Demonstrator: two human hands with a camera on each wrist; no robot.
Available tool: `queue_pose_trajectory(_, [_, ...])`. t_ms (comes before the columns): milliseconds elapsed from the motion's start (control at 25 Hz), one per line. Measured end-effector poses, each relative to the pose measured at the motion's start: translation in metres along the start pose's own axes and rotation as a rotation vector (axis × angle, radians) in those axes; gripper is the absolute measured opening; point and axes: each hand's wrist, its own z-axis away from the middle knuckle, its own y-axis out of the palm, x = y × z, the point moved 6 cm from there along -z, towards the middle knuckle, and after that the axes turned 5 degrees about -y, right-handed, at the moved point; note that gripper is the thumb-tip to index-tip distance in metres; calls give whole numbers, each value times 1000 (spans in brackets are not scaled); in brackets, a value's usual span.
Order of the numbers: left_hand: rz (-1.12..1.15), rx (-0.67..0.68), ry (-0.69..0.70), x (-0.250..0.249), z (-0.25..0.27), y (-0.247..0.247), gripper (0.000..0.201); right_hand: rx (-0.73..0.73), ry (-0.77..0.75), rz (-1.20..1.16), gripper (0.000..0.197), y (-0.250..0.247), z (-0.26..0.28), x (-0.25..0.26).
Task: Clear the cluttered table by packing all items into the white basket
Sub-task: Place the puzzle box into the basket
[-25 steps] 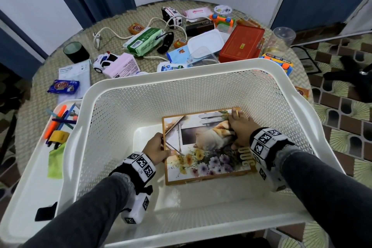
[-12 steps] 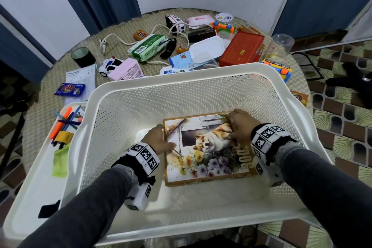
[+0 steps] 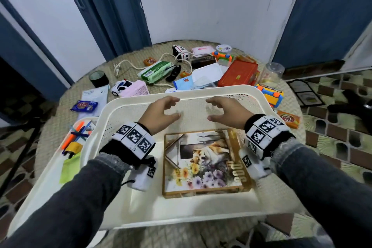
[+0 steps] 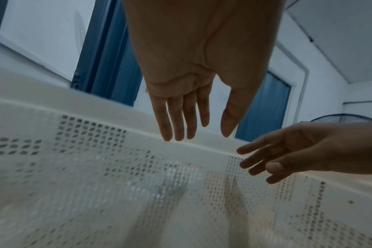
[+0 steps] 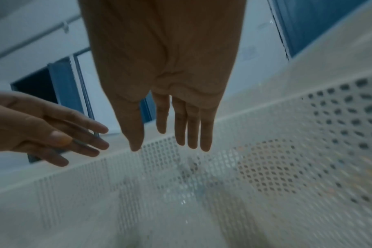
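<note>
Puzzle box (image 3: 205, 162) below both empty grips

The white basket (image 3: 231, 91) stands at the counter's (image 3: 128, 66) near edge, its far wall between both hands and the clutter beyond. Inside, the puzzle box (image 3: 203, 163) fills the right of the floor; bare floor lies left of it. Beyond the far rim, the red case (image 3: 237, 73) and white lid (image 3: 207, 71) crowd just behind.
</note>
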Motion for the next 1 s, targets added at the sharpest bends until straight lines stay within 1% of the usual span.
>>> queue_pose_trajectory(120, [44,1,82,-35,7,-15,46,-94,-43,-70,53,-29,15,25])
queue_pose_trajectory(280, [141,22,180,-79,19,-22,41,-236,-61,-62,51,-71,52,49])
queue_pose_trajectory(400, [221,56,285,-111,43,-20,37,-358,-24,-68,48,-95,96,61])
queue_pose_trajectory(520, [269,129,387,-136,87,-5,36,-481,15,-79,45,-99,158,66])
queue_pose_trajectory(680, [359,282,478,-152,153,34,34,-672,96,-182,38,-76,247,47])
queue_pose_trajectory(800, [410,460,484,-155,197,90,35,-788,234,-228,32,-38,322,25])
queue_pose_trajectory(840, [420,518,477,-153,209,111,35,-801,293,-251,30,-22,344,18])
queue_pose_trajectory(920, [439,617,439,-147,231,153,32,-787,406,-296,29,10,383,-1])
queue_pose_trajectory(1000, [417,714,398,-139,249,192,34,-770,523,-337,29,37,418,-22])
